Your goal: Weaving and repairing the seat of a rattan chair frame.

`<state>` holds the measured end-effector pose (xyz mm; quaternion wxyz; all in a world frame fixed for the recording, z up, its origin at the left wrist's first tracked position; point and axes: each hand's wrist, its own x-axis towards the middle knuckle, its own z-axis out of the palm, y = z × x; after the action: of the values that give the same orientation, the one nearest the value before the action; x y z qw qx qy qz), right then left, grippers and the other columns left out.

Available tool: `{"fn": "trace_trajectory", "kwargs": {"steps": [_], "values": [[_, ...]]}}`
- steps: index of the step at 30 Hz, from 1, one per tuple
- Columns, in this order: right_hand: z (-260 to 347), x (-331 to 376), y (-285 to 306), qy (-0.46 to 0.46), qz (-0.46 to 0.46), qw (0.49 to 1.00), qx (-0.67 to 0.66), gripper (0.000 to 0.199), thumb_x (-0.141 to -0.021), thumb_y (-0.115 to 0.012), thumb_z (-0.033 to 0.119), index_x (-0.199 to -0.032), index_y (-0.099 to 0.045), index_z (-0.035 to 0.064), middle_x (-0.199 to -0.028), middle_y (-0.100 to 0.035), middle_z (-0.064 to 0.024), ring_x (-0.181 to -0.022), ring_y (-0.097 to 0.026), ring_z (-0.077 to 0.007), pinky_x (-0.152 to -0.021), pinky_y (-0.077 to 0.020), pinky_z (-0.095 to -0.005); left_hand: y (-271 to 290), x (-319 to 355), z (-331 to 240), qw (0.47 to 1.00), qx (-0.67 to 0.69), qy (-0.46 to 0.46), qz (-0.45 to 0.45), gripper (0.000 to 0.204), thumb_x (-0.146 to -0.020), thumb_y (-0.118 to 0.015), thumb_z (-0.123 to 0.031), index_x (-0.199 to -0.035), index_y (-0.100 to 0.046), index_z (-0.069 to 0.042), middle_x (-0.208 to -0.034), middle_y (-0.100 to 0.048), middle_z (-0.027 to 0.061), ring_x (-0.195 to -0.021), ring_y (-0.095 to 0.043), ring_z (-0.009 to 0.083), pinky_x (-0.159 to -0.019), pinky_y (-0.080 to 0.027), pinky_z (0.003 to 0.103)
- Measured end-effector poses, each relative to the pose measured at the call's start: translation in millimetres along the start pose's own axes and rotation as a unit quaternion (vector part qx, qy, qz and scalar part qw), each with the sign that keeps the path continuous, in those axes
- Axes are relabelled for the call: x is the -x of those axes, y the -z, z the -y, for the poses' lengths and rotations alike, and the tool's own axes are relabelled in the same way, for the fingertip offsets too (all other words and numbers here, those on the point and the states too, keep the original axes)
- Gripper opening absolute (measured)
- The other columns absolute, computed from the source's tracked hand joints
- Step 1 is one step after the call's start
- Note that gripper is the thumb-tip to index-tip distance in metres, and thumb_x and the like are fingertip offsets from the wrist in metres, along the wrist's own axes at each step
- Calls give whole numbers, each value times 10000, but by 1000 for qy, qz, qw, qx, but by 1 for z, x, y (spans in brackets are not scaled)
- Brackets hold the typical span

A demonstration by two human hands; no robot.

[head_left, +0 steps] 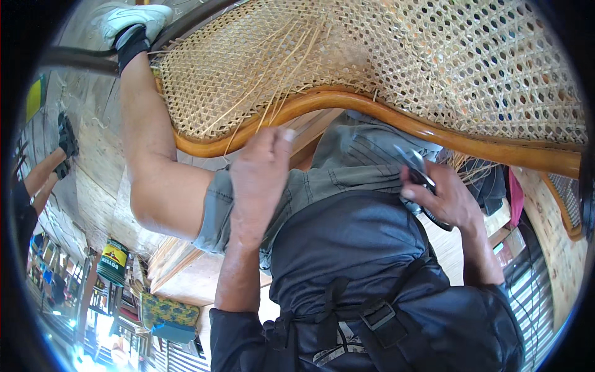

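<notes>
A woven cane panel (458,56) with a curved, varnished wooden frame (334,99) lies across my lap. Several loose cane strands (291,59) trail over the weave and past the frame edge on the left. Just below that edge is my left hand (263,164), closed with thumb and fingers pressed together; whatever it pinches is too blurred to make out. My right hand (443,195) grips scissors (418,170) with dark handles, their bright blades apart and pointing up toward the frame. The blades touch neither the panel nor a strand.
My bent left leg (152,155) stretches beside the panel's left end. Another person's legs (43,180) are at the far left. A green can (113,261), a cane bundle (173,263) and a patterned cushion (170,313) lie lower left. Another caned piece (567,208) stands at right.
</notes>
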<state>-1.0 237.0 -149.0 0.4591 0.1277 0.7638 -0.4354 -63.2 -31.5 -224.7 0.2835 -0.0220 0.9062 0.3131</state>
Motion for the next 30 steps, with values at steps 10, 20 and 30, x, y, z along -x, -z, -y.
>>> {"fn": "trace_trajectory", "kwargs": {"steps": [10, 20, 30], "values": [[-174, 33, -62, -62, -299, 952, 8, 305, -887, -530, 216, -1102, -527, 0, -912, -580, -176, -846, -562, -285, -773, -446, -359, -12, -3, -1, 990, -77, -114, -6, 216, -883, -545, -252, -840, -573, -42, -788, -623, 143, -734, -614, 330, -625, -485, 424], [-5, -9, -35, 169, -345, 921, 67, 122, -847, -578, 66, -961, -618, 46, -872, -620, -119, -889, -590, -277, -784, -462, -358, -8, -14, 4, 987, 143, 20, 69, 286, -935, -474, -260, -947, -565, 11, -864, -620, 222, -817, -610, 373, -725, -480, 420], [25, -178, -43, 375, -286, 833, 289, 187, -759, -581, 94, -942, -618, 89, -943, -589, -84, -908, -541, -290, -807, -463, -388, 22, -24, 6, 997, 27, -67, -42, 259, -919, -462, -226, -972, -552, 11, -842, -606, 220, -831, -599, 376, -714, -467, 414]]}}
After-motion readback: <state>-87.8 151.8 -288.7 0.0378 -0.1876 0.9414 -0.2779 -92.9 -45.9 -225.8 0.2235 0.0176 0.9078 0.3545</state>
